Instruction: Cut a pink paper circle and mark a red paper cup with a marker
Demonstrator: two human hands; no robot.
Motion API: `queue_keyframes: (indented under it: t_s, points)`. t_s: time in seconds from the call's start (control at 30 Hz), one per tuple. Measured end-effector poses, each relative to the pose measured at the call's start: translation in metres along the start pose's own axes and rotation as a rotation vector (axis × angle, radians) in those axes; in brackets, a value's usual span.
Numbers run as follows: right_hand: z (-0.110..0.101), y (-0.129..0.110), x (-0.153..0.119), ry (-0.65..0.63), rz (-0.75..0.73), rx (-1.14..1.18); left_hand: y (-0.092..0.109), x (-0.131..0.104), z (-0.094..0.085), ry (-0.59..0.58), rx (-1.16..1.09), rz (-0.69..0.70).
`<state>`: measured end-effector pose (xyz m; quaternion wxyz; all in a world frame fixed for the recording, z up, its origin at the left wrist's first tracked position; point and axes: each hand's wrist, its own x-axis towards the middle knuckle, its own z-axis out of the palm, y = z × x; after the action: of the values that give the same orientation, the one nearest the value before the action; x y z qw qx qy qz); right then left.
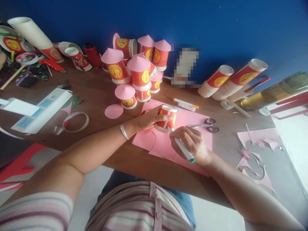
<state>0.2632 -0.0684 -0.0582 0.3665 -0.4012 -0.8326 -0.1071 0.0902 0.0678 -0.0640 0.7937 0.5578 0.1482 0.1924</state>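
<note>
Tabletop (93, 93), scissors (209, 125) beside right hand (190, 141)

Pink paper (190, 118) lies on the brown table (134, 163) under both hands, with scissors (204, 125) partly on it, near the right hand (190, 142). Past the left hand (152, 119) are a pink circle (114, 111) and red paper cups (139, 75) with pointy pink tops.

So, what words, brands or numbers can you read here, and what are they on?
None can be read for certain.
Held cup: gold print, too small.
Pink-topped cups: round gold emblems, too blurred.
Stacked cups: similar emblems, unreadable.
Marker: no lettering visible.
Pale item by the wall: pixelated.
</note>
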Motion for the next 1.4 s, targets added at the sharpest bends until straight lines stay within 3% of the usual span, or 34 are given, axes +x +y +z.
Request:
queue_keyframes:
  t_s: [0.5,0.8,1.4]
  points:
    - [-0.0021,-0.0004,0.0024,-0.013,-0.008,0.007,0.0015,-0.0006,-0.0005,0.023,-0.024,-0.025]
    - [0.0000,0.0029,0.0024,0.014,-0.015,0.004,0.0055,-0.0010,0.0013,-0.046,-0.012,-0.014]
    - [-0.0043,-0.0004,0.0025,-0.009,0.000,-0.016,0.0030,-0.0009,-0.0001,0.011,-0.069,-0.054]
